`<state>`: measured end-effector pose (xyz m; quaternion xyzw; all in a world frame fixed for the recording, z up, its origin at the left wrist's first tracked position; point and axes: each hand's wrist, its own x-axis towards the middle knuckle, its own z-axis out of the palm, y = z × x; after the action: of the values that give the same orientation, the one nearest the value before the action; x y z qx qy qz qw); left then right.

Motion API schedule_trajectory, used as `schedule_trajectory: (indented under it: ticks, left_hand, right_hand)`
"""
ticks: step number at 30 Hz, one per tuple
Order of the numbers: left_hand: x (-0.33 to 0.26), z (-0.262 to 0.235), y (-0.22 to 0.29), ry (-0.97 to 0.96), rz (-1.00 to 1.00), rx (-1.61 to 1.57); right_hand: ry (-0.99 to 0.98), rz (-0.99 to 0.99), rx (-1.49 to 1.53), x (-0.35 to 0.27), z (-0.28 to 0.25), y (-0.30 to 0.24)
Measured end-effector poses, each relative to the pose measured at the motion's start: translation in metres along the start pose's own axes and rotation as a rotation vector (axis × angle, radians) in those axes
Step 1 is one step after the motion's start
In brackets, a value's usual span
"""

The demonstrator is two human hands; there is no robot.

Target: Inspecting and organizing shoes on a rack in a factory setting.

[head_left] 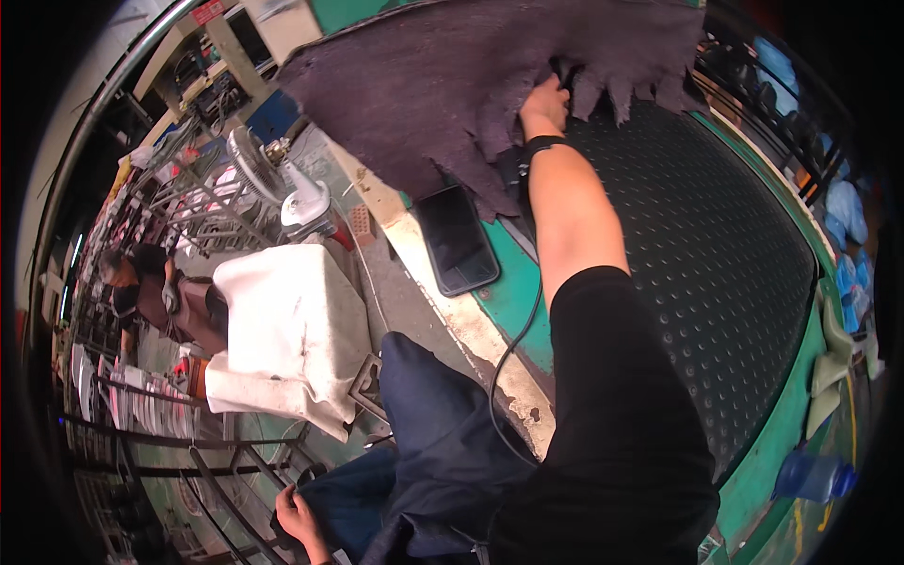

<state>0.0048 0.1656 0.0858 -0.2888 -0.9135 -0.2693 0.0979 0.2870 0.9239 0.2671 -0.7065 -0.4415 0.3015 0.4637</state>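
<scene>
A large dark purplish-brown leather hide [414, 89] with a ragged edge lies across the far part of the green worktable [527, 331]. My right arm reaches far forward, and my right hand [546, 102] is closed on the hide's torn near edge; its fingertips are partly hidden. Beneath that arm spreads a black studded rubber mat [716, 282]. A black smartphone [457, 240] lies at the table's left edge, its top touching the hide. Low at the left, beside my leg, my left hand [299, 523] has curled fingers; what they hold, if anything, is hidden.
A black cable [499, 377] runs over the table edge near my lap. Left stand a white cloth-draped stack [287, 330], a fan [273, 174] and metal racks [188, 188]. A co-worker [151, 282] handles brown material there. A blue plastic jug [815, 476] sits right.
</scene>
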Motion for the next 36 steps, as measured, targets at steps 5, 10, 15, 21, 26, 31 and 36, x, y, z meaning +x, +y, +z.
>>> schedule_trajectory:
  ticks: [5,10,15,21,26,31,36]
  left_hand:
    - [0.000,-0.004,0.010,-0.128,0.006,-0.212]
    - [-0.024,-0.046,-0.023,-0.189,-0.375,-0.627]
    - [-0.004,-0.031,-0.042,-0.199,-0.510,-0.835]
    - [0.047,-0.003,0.060,-0.435,-0.234,-0.849]
    - [0.036,-0.016,0.075,-0.690,-0.054,-0.820]
    - [0.000,-0.038,0.022,-0.563,-0.243,-0.809]
    - [0.012,-0.017,0.014,-0.450,-0.255,-1.060]
  right_hand:
    - [-0.301,-0.370,0.085,0.117,-0.045,0.047]
    - [-0.744,-0.302,0.014,0.109,-0.108,0.056]
    - [-0.490,-0.595,0.070,0.082,-0.115,0.072]
    - [-0.551,-0.364,0.013,0.024,-0.143,0.071]
    - [-0.578,-0.267,-0.056,-0.027,-0.205,0.104]
    - [-0.590,-0.268,-0.110,-0.137,-0.294,0.110]
    - [-0.449,-0.083,0.103,-0.154,-0.288,0.130]
